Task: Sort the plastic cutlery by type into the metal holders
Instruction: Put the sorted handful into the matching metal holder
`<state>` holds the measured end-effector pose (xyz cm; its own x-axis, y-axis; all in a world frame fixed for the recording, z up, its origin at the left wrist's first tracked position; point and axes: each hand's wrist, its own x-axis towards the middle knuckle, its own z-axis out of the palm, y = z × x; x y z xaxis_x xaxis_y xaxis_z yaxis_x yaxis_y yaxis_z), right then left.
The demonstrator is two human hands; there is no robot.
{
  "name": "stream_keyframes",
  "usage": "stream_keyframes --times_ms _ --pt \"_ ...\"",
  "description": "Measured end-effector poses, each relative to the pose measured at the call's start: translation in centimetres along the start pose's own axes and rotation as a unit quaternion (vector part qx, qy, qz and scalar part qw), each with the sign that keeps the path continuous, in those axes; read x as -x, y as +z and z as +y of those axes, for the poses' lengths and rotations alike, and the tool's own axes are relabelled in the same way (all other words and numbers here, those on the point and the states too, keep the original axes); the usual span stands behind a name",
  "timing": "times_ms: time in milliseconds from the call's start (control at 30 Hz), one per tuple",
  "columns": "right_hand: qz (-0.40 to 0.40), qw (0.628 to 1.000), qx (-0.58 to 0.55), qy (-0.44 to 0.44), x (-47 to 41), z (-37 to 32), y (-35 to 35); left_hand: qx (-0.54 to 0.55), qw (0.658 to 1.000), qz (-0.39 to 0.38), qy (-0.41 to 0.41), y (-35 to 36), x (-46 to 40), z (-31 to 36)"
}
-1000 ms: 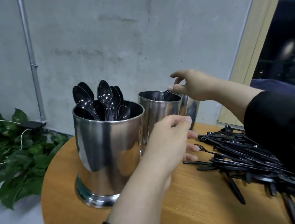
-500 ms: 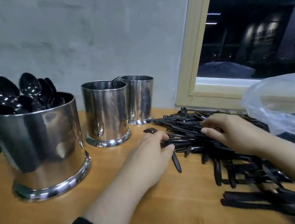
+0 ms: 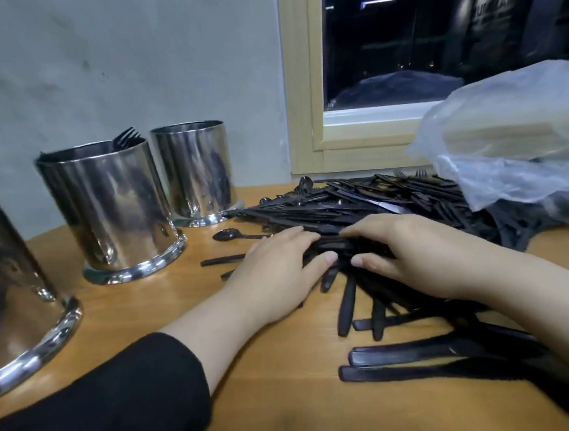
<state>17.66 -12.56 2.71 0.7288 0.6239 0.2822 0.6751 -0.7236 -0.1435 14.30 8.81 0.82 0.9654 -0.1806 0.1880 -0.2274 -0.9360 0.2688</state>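
Since half a second back: left hand (image 3: 277, 271) slid further right onto the pile (image 3: 371, 204), right hand (image 3: 417, 255) pulled in to meet it, fingertips nearly touching. Both resting palm-down on the near edge of the black cutlery, fingers fairly straight and spread, pressing rather than gripping anything. Couldn't tell if a piece was pinched underneath.

Pile sprawled across the right half of the table (image 3: 275, 405), running from near the far holder out under a crumpled plastic bag (image 3: 517, 140) at the right. A lone spoon (image 3: 229, 234) lying flat just left of the pile, plus a couple of stray handles near the left hand. Two long handles (image 3: 426, 357) closest to the camera, side by side.

Three metal holders lined up on the left: near holder (image 3: 7, 291) cut off by the frame edge, middle holder (image 3: 110, 210) with a fork (image 3: 126, 137) poking over its rim, far holder (image 3: 195, 171) just beside it by the wall. Dark window (image 3: 432, 30) behind the pile. Black sleeves (image 3: 104, 413) on both arms.
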Motion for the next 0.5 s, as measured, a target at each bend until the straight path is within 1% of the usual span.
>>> stream_keyframes --times_ms 133,267,400,500 --pt "-0.016 1.0 0.005 0.013 0.7 1.6 -0.1 -0.003 0.999 0.016 0.045 0.9 -0.7 1.3" --pt "0.01 1.0 -0.011 0.009 1.0 2.5 0.1 0.015 0.998 0.04 0.055 1.0 -1.2 1.4" --pt "0.024 0.999 -0.029 0.005 1.1 2.3 0.2 0.029 0.997 0.037 0.062 0.5 -1.1 1.2" --pt "0.049 0.998 -0.04 0.006 1.2 2.1 0.1 0.056 0.995 0.046 0.07 0.1 -0.6 0.7"
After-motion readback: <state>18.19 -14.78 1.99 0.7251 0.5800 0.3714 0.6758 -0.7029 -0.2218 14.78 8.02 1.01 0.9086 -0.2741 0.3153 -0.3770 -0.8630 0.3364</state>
